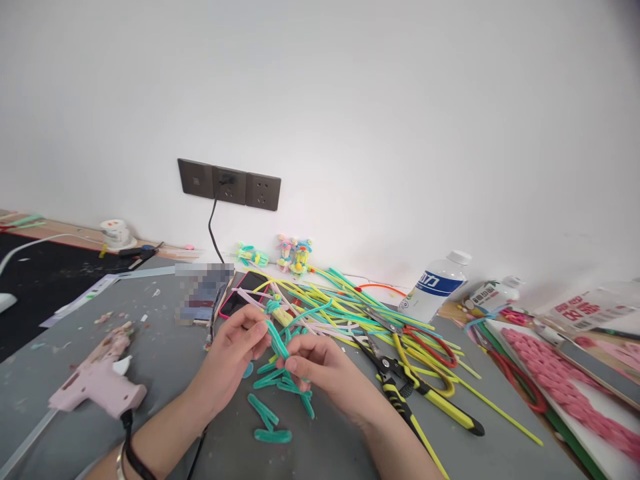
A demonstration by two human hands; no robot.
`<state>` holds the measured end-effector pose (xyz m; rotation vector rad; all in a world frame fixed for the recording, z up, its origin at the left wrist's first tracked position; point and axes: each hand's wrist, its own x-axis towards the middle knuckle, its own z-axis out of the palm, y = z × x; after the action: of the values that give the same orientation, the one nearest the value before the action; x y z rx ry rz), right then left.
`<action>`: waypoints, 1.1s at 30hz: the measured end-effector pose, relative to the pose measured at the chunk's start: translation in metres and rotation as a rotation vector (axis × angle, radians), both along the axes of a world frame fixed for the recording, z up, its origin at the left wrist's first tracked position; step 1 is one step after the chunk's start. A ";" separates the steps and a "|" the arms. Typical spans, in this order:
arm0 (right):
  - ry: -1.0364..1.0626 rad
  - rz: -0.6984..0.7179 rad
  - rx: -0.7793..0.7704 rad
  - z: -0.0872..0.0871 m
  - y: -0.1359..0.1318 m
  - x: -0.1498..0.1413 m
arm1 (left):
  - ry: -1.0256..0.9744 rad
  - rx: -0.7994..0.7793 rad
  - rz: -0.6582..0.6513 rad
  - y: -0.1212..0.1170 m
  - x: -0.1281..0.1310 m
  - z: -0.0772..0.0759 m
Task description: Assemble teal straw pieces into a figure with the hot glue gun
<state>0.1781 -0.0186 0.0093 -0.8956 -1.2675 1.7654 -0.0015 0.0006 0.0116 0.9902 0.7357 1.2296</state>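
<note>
Currently, the left hand (239, 343) and right hand (323, 360) pinch teal pipe-cleaner strands (278, 340) between narrowed fingers (257, 331) above the desk (167, 353), short of its wall-side edge (folded teal pieces (273, 436) lie below), with a pink glue gun (100, 388) leftward and yellow-and-black pliers (393, 377) rightward.

A flat grey tabletop (325, 447) is viewed closely from the head, forward and down, toward a plain white wall (360, 107).
</note>
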 end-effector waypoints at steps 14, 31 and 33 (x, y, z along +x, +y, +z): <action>-0.077 -0.138 0.122 0.010 0.003 0.006 | 0.166 0.123 0.057 0.007 -0.010 -0.016; 0.187 0.218 -0.136 0.008 -0.003 0.008 | 0.070 0.360 -0.434 0.007 -0.009 -0.012; 0.176 0.212 -0.158 0.009 -0.003 0.007 | 0.101 0.395 -0.439 0.007 -0.010 -0.012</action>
<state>0.1853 -0.0221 0.0179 -0.6937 -1.1551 2.0865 -0.0110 0.0073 -0.0003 1.4597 0.3241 0.9562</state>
